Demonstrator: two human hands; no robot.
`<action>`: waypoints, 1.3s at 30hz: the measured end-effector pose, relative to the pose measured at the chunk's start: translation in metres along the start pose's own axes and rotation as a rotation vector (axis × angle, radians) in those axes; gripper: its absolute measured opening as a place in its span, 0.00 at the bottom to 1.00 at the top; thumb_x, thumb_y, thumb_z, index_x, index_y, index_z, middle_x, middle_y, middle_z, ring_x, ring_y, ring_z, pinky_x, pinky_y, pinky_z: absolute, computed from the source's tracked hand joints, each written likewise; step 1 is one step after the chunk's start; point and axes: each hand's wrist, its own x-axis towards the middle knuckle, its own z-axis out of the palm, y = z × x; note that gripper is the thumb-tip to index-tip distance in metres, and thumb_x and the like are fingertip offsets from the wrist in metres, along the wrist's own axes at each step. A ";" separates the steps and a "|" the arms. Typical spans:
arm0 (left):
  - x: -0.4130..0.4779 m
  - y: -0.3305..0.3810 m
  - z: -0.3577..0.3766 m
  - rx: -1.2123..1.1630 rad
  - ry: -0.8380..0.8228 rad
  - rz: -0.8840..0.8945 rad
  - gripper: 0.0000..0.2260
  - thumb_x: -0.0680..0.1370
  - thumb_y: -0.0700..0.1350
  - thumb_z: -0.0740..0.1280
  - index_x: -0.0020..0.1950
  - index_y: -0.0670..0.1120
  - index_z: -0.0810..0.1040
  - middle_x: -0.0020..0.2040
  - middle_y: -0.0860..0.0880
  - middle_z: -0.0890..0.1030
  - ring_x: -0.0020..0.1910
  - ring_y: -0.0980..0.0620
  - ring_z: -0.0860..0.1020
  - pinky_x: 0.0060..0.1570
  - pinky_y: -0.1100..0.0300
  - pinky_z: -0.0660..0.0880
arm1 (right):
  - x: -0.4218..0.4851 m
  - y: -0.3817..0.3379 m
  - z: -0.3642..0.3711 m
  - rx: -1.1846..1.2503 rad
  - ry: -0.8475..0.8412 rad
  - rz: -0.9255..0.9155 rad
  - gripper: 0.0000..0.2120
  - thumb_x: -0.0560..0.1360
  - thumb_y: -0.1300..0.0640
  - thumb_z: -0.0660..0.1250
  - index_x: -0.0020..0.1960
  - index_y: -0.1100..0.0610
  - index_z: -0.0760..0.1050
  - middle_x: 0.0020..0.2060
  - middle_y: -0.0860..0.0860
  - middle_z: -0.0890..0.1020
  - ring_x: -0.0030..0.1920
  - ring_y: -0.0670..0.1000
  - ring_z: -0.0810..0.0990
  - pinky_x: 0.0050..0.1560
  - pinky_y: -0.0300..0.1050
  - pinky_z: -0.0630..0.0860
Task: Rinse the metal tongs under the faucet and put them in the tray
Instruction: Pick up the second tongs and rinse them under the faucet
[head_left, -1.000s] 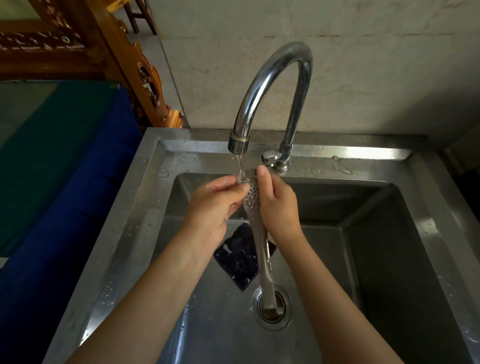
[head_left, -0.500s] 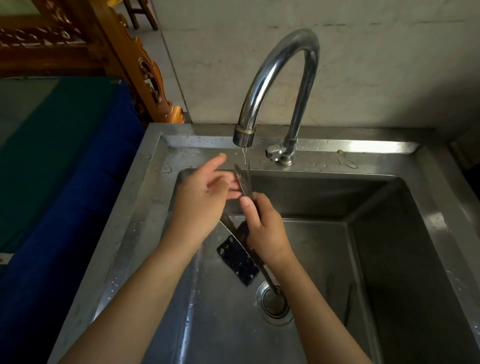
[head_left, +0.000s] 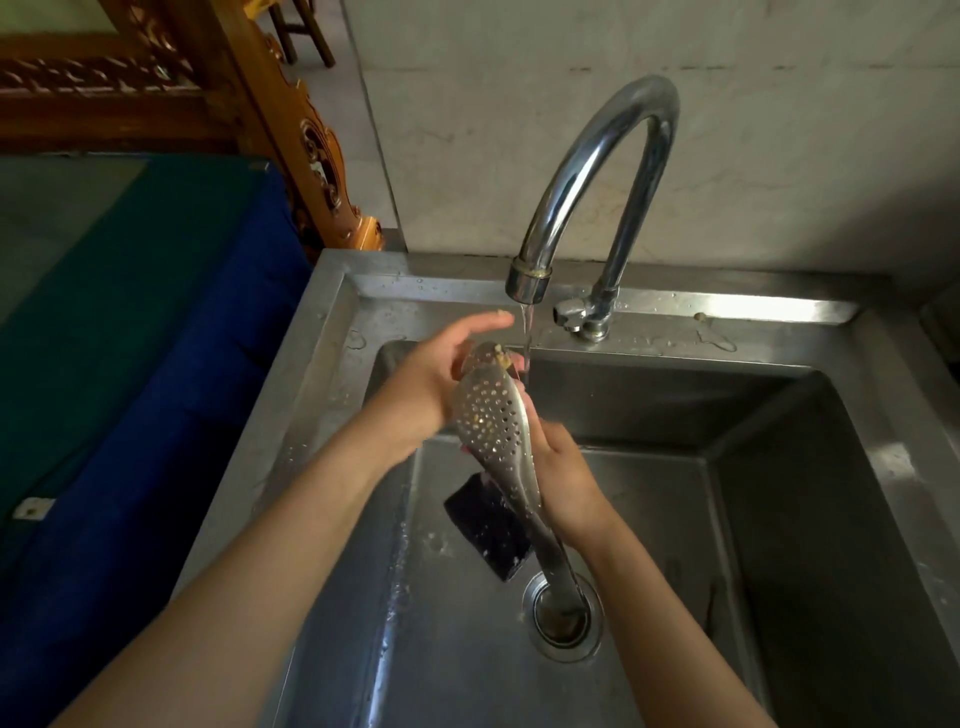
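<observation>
The metal tongs (head_left: 498, 431) have a wide perforated blade and a narrow handle that points down toward the drain. My right hand (head_left: 563, 480) grips them at mid-length, blade up, just below the chrome faucet (head_left: 582, 182), from which a thin stream of water runs. Bits of food cling to the blade's tip. My left hand (head_left: 439, 374) is behind the blade, fingers spread and touching its upper end, index finger reaching toward the stream. No tray is in view.
A dark sponge (head_left: 485, 525) lies on the steel sink (head_left: 779, 545) floor beside the drain (head_left: 563, 616). A blue and green cloth-covered surface (head_left: 130, 364) lies left of the sink. Carved wooden furniture (head_left: 291, 119) stands behind it.
The tongs have turned from edge-on to show the perforated blade face. My left hand has opened its fingers and slid behind the blade's top. My view shifted slightly.
</observation>
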 end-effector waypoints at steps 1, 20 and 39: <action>0.002 -0.001 0.004 0.000 0.007 0.050 0.21 0.71 0.37 0.72 0.56 0.59 0.74 0.49 0.50 0.84 0.47 0.54 0.82 0.43 0.66 0.78 | -0.001 0.000 -0.001 -0.006 -0.009 0.009 0.33 0.78 0.37 0.48 0.34 0.62 0.77 0.24 0.51 0.73 0.27 0.45 0.71 0.30 0.33 0.70; 0.014 -0.002 0.030 -0.087 0.045 0.093 0.17 0.82 0.51 0.52 0.52 0.50 0.80 0.37 0.45 0.85 0.40 0.50 0.84 0.42 0.61 0.79 | -0.019 0.005 -0.020 0.047 0.039 0.005 0.25 0.81 0.48 0.51 0.29 0.48 0.76 0.23 0.43 0.76 0.26 0.39 0.74 0.32 0.30 0.71; 0.017 -0.017 0.048 -0.322 0.023 0.048 0.05 0.70 0.33 0.70 0.42 0.42 0.80 0.36 0.45 0.85 0.37 0.48 0.84 0.36 0.60 0.80 | -0.019 0.012 -0.023 0.054 0.176 0.107 0.17 0.80 0.55 0.58 0.38 0.42 0.77 0.33 0.53 0.80 0.33 0.33 0.80 0.26 0.26 0.71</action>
